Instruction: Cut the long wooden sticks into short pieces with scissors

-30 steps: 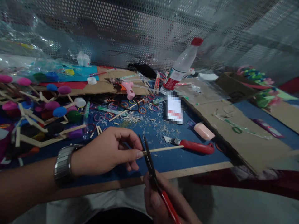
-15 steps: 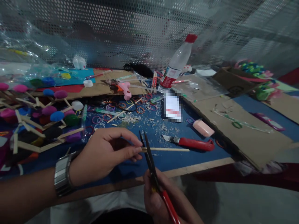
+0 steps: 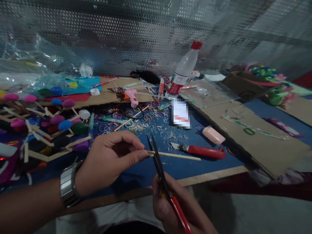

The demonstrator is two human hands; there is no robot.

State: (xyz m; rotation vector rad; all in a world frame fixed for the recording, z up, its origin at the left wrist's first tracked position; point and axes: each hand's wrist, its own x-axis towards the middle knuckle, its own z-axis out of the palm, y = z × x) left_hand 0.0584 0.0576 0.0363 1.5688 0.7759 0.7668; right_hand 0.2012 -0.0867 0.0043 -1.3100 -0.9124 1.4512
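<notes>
Between thumb and fingers my left hand pinches one end of a thin wooden stick, which points to the right above the blue table. Scissors with red handles are in my right hand, near the bottom centre. Their dark blades are slightly apart, tips up, with the stick crossing them close to my left fingertips. Behind the stick lies a red utility knife with its blade showing. Pale shavings are scattered beyond my left hand.
Stick models with coloured clay balls fill the left side. A pink glue gun, a bottle and a small white packet stand or lie farther back. Cardboard and a pale pink block are on the right.
The view has shifted slightly. The stick's free end has dipped a little, and both hands appear slightly farther right, keeping their holds.
</notes>
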